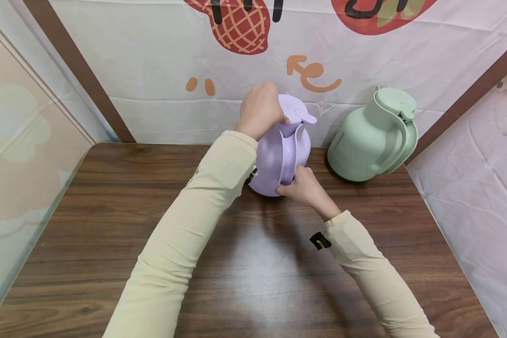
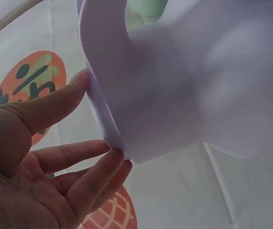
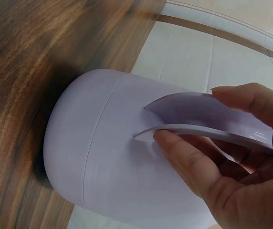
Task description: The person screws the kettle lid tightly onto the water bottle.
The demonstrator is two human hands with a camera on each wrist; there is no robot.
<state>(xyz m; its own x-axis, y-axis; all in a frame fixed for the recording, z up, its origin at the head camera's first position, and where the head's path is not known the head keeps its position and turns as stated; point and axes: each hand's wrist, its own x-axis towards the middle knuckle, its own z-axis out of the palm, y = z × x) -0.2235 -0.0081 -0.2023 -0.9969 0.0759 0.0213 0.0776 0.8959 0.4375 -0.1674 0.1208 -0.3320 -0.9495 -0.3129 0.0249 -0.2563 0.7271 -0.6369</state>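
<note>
A lilac vacuum jug (image 1: 269, 162) stands upright near the back of the table, its handle (image 1: 289, 157) facing me. My left hand (image 1: 259, 107) is up at the jug's lid (image 1: 290, 107). In the left wrist view, thumb and fingertips pinch the edge of that lid, with the palm away from it. Lower down, my right hand (image 1: 304, 187) grips the bottom part of the handle. The right wrist view shows the thumb and fingers (image 3: 189, 157) around the handle's two edges, close to the rounded body.
A mint green jug (image 1: 359, 143) of the same shape stands to the right, near the back corner of the brown wood-grain table (image 1: 122, 244). Behind both hangs a white printed cloth (image 1: 152, 70). More cloth (image 1: 486, 178) runs along the right side.
</note>
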